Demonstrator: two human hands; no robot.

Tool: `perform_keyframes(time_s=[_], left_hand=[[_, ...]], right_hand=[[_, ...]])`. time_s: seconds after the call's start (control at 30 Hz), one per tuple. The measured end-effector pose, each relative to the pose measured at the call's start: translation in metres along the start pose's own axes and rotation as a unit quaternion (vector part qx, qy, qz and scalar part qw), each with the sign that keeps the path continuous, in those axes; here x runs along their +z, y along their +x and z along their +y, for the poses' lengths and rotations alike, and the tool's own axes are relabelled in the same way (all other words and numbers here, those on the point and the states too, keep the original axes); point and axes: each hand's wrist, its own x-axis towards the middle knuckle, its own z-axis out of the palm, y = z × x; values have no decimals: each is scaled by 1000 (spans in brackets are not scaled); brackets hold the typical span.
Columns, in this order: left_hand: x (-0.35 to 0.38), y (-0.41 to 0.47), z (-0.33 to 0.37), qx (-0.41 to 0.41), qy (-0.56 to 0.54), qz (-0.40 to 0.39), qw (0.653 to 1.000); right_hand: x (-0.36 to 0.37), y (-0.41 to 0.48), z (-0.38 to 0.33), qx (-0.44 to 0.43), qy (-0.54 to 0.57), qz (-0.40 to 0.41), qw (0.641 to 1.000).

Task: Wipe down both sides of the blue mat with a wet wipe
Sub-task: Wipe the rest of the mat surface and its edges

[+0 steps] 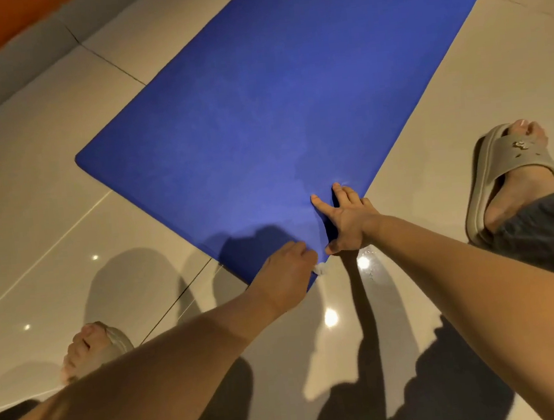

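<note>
1. Mat (259,110), blue, lies flat on the tiled floor (31,199) and runs from its near corner, at the hands, away to the upper right.
2. Left hand (285,273) sits at that near corner, fingers curled; a scrap of white wipe (320,268) pokes out from under them, against the mat's edge.
3. Right hand (348,223) rests just beside it, on the mat by the right edge, fingers straight and spread, pressing down and grasping nothing.
4. Slippers stand on the floor to either side: the right slipper (501,168) near the mat's right edge, the left slipper (119,340) well apart.
</note>
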Motion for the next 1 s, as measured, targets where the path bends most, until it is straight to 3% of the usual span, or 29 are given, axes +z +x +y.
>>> perform_keyframes(time_s=[0.13, 0.2, 0.4, 0.6, 0.7, 0.8, 0.93, 1.0], left_hand=[[19, -45, -1, 88, 29, -39, 995], [22, -49, 0, 90, 40, -28, 995], [-10, 23, 1, -46, 13, 32, 998], [17, -49, -19, 64, 8, -38, 997], [11, -55, -24, 75, -7, -56, 996], [-4, -26, -13, 19, 6, -40, 999], [-14, 17, -30, -203, -58, 50, 976], [-9, 13, -32, -222, -48, 68, 972]], right_hand=[[-2, -1, 1, 0, 0, -1, 1000], [0, 0, 0, 2, -3, 6, 1000], [0, 0, 2, 0, -5, 6, 1000], [-5, -2, -1, 0, -18, -3, 1000], [-4, -2, -3, 5, -18, -6, 1000], [-4, -1, -6, 12, -17, -6, 1000], [-4, 2, -12, 32, -22, -18, 999], [-6, 3, -16, 37, -26, -27, 999]])
